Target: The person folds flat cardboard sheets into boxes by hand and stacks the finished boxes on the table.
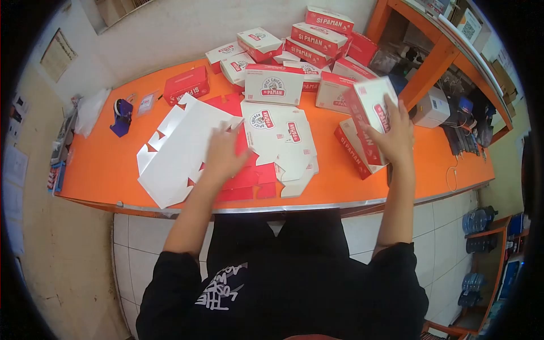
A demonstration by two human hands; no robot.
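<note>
My right hand (395, 133) grips a folded white and red food box (371, 102), fingers along its right side and thumb across its printed face. This box is tilted above another box (354, 148) that rests at an angle on the table. My left hand (226, 153), slightly blurred, hovers over or touches flat box blanks, thumb apart from the fingers. Beneath it lies a blank with its plain white inside up (184, 147). Just right of that hand are printed blanks (283, 133) with a chicken logo, and red-sided ones (238, 184) show underneath.
Folded boxes (273, 85) are piled along the back of the orange table (122, 167). A blue tape dispenser (121, 117) and a red box (187, 85) stand at the left. On the right are a wooden shelf (445, 59), a white device (432, 107) and dark cables.
</note>
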